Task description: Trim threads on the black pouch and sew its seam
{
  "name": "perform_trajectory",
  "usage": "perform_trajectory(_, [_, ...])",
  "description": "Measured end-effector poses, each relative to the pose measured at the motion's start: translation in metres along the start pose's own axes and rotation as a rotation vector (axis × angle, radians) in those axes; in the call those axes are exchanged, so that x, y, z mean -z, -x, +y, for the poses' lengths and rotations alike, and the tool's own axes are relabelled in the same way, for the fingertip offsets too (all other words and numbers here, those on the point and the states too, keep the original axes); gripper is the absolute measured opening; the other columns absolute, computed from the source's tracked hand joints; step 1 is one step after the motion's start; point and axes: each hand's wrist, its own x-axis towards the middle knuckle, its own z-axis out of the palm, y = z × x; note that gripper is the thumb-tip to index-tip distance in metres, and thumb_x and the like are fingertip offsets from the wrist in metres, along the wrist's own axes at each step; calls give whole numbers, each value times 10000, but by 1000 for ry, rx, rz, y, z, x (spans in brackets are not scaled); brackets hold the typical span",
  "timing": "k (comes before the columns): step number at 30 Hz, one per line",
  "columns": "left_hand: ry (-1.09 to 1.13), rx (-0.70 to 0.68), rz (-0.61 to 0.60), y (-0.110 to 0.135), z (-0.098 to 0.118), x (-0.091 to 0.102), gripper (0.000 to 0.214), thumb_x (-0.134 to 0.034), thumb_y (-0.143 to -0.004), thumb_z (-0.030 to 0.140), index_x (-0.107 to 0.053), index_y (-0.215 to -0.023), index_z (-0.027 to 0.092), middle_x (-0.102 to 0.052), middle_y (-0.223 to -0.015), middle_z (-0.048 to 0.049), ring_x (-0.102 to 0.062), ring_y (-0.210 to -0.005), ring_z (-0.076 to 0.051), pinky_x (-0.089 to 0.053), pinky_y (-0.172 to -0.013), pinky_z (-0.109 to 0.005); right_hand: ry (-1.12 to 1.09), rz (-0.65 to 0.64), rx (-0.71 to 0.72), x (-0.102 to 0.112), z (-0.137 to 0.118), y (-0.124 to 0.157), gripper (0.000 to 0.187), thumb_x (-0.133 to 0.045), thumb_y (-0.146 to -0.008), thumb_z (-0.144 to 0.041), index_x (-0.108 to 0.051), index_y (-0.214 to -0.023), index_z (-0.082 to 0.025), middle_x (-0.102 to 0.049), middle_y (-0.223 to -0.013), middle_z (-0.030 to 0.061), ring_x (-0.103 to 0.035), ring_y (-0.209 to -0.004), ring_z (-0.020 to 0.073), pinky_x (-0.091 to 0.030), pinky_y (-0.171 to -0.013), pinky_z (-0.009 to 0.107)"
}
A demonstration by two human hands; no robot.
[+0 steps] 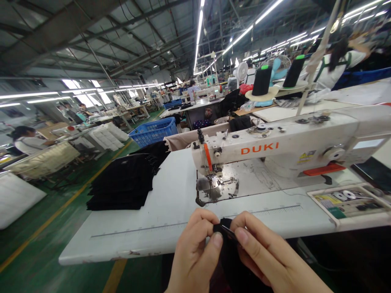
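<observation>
My left hand (198, 248) is closed, its thumb and forefinger pinching the top edge of a piece of black cloth (230, 260). Beside it my right hand (262, 248) is closed too, gripping a thin dark tool with a bright edge (228, 230) that lies against the cloth; its exact kind is too small to make out. The cloth hangs down between both hands, at the front edge of the white sewing table (146, 234). Just beyond the hands stands a white sewing machine (284, 148), its needle area (215, 179) bare of fabric.
A stack of black cloth pieces (122, 183) lies on the table's left. A parts tray (324, 215) is set in at the right. Behind are a blue basket (155, 131) and black thread cones (262, 82). A co-worker (26, 140) sits at far left.
</observation>
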Motion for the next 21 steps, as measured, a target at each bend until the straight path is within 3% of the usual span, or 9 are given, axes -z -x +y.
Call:
perform_trajectory(9, [12, -5, -22, 2, -1, -3, 275, -473, -945, 264, -466, -685, 174, -505, -901, -36, -483, -778, -153, -381, -696, -261, -90, -46, -45, -2, 0, -3, 351, -489, -921, -567, -512, -835, -228, -423, -696, -28, -438, -627, 121, -473, -599, 228])
perform_trajectory(15, [4, -26, -18, 3, -5, -4, 246, -484, -929, 236, -462, -692, 173, -516, -956, -37, -481, -761, -139, -378, -668, -251, 135, 45, 74, 5, -1, -5, 282, -491, -925, -519, -515, -1070, -279, -432, -709, -43, -436, -640, 140, -408, -600, 246])
perform_trajectory(18, [14, -92, 12, 2, -7, -4, 222, -483, -912, 197, -466, -692, 174, -522, -1013, -40, -519, -870, -161, -406, -774, -268, 321, 40, 108, 9, -4, -13, 181, -502, -929, -430, -537, -907, -254, -466, -678, -43, -443, -634, 140, -378, -593, 252])
perform_trajectory(21, [79, -118, 31, 1, -10, -4, 240, -494, -920, 213, -466, -686, 172, -522, -1072, -44, -534, -950, -178, -424, -853, -290, 341, 81, 112, 15, -7, -21, 268, -461, -947, -417, -491, -762, -227, -471, -687, -36, -451, -662, 136, -376, -612, 250])
